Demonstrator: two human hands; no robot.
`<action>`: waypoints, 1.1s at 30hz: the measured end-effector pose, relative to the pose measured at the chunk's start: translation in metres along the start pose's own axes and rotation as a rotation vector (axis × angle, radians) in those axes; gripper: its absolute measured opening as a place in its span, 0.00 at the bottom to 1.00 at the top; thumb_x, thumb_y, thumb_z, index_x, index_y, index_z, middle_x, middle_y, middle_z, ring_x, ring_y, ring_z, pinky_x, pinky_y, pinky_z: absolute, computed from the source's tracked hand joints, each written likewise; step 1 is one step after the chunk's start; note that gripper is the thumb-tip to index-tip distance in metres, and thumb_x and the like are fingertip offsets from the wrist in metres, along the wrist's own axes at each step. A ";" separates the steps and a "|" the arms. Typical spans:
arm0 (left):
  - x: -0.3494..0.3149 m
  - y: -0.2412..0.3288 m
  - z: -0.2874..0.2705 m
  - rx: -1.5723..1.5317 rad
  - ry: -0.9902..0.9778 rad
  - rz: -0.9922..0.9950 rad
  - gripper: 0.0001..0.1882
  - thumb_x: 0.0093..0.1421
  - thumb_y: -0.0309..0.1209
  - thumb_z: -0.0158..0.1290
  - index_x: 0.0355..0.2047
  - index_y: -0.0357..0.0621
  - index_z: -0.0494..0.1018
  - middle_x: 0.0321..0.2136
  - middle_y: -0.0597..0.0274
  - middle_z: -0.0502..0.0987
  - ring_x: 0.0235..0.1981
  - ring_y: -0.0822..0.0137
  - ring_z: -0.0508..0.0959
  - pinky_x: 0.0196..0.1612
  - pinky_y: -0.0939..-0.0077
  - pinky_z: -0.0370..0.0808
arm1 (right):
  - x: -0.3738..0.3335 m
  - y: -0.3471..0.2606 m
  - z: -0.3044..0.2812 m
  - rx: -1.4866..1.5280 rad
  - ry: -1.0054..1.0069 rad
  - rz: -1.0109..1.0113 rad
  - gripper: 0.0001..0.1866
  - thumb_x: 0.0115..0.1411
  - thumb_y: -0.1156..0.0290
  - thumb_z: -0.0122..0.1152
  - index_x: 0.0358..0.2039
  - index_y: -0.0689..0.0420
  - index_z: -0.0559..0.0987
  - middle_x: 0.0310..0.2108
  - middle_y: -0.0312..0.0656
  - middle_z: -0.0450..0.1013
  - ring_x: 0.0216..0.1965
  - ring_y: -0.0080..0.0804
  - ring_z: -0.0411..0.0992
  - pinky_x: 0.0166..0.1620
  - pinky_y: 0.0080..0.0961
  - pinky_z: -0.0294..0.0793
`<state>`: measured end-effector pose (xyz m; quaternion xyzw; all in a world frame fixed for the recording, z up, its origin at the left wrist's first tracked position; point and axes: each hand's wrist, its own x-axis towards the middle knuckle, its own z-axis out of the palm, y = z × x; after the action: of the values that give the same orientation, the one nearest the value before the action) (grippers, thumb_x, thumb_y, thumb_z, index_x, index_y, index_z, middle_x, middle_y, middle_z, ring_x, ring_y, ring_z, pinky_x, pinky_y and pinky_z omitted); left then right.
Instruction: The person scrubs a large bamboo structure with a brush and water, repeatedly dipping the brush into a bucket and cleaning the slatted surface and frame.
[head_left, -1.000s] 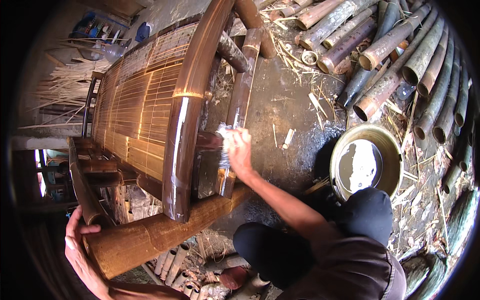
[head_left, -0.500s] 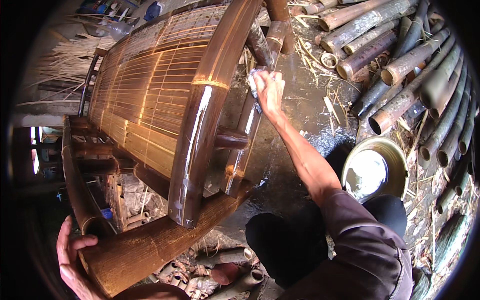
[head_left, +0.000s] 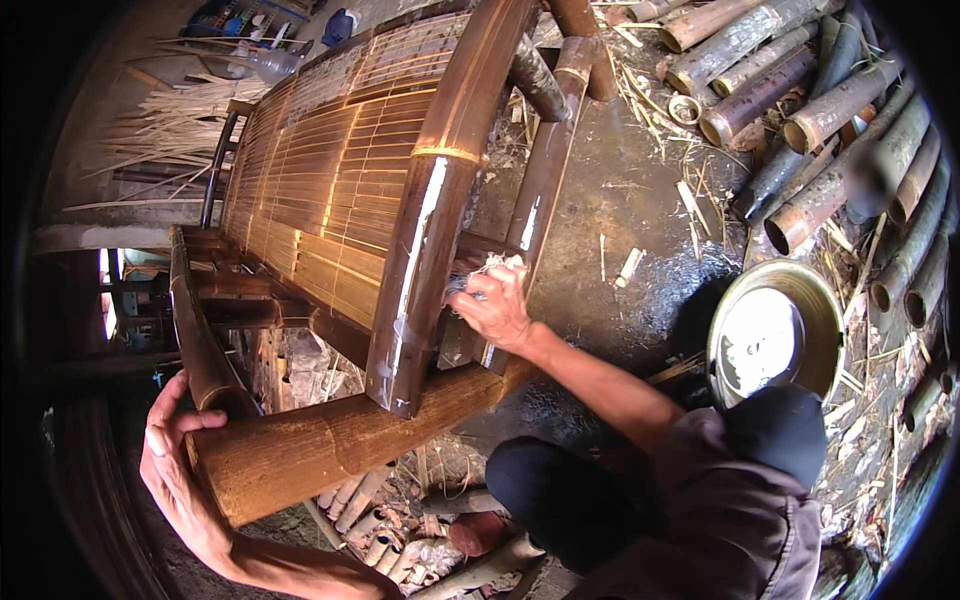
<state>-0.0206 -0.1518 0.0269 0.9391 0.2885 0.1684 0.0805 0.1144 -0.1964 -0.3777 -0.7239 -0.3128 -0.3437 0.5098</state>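
A dark brown bamboo bench (head_left: 290,240) with a slatted panel stands tilted in front of me, its surface wet and shiny. My right hand (head_left: 497,308) is closed on a crumpled wet rag (head_left: 462,285), pressed in by the short crossbar between two upright poles. Part of the rag is hidden behind my fingers. At the lower left, my left hand (head_left: 178,465) curls round the near end of a thick brown bamboo pole (head_left: 320,440), thumb and fingers against its edge. That pole runs across the bottom of the frame.
A bucket of water (head_left: 775,340) stands right of my right arm, beside my knee (head_left: 775,430). Cut bamboo poles (head_left: 820,200) lie piled at the right. Split bamboo strips (head_left: 190,130) are heaped at the far left, and offcuts (head_left: 410,550) litter the ground below the bench.
My right hand has come down and nearer with the rag, from the upper part of the side pole to the crossbar. The left hand stays at the thick pole's end. The view has shifted slightly.
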 end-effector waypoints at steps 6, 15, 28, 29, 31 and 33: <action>-0.007 -0.014 -0.004 0.090 0.126 -0.139 0.43 0.62 0.65 0.25 0.54 0.40 0.69 0.22 0.62 0.76 0.32 0.71 0.73 0.52 0.67 0.62 | -0.016 0.051 -0.003 0.168 -0.159 -0.140 0.07 0.47 0.62 0.64 0.28 0.32 0.79 0.38 0.28 0.65 0.45 0.30 0.62 0.42 0.37 0.62; -0.002 -0.010 0.004 0.065 0.099 -0.080 0.40 0.64 0.62 0.26 0.55 0.41 0.68 0.21 0.64 0.74 0.32 0.72 0.73 0.52 0.68 0.62 | -0.004 0.037 -0.002 0.286 0.003 0.132 0.17 0.47 0.67 0.65 0.38 0.48 0.72 0.43 0.43 0.62 0.46 0.51 0.62 0.47 0.45 0.64; -0.009 -0.046 -0.030 -0.063 -0.018 -0.129 0.42 0.62 0.65 0.29 0.55 0.39 0.66 0.23 0.57 0.76 0.30 0.69 0.76 0.40 0.73 0.69 | 0.129 0.067 0.064 0.339 0.186 0.727 0.16 0.45 0.81 0.60 0.37 0.56 0.75 0.42 0.50 0.56 0.47 0.47 0.57 0.48 0.37 0.60; -0.007 -0.034 -0.015 -0.128 -0.064 -0.121 0.40 0.63 0.63 0.32 0.54 0.37 0.67 0.24 0.58 0.76 0.30 0.71 0.75 0.39 0.75 0.68 | 0.142 0.103 0.072 0.489 0.448 0.791 0.18 0.48 0.80 0.59 0.42 0.56 0.72 0.42 0.51 0.57 0.46 0.47 0.57 0.47 0.38 0.59; -0.002 -0.019 -0.006 -0.062 -0.079 -0.093 0.40 0.63 0.63 0.32 0.54 0.37 0.67 0.24 0.58 0.76 0.30 0.71 0.74 0.40 0.75 0.68 | 0.157 0.133 0.075 0.347 0.416 0.896 0.19 0.56 0.77 0.54 0.49 0.54 0.67 0.42 0.52 0.58 0.47 0.46 0.57 0.50 0.39 0.59; -0.006 -0.016 -0.007 -0.010 -0.090 -0.090 0.40 0.63 0.63 0.31 0.55 0.37 0.67 0.23 0.58 0.76 0.30 0.70 0.74 0.41 0.74 0.67 | 0.130 0.100 0.081 0.439 0.384 0.942 0.27 0.57 0.75 0.54 0.58 0.54 0.60 0.45 0.55 0.58 0.51 0.49 0.57 0.55 0.40 0.57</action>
<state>-0.0356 -0.1413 0.0274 0.9313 0.3259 0.1237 0.1054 0.2834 -0.1342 -0.3434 -0.5866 0.0791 -0.1313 0.7952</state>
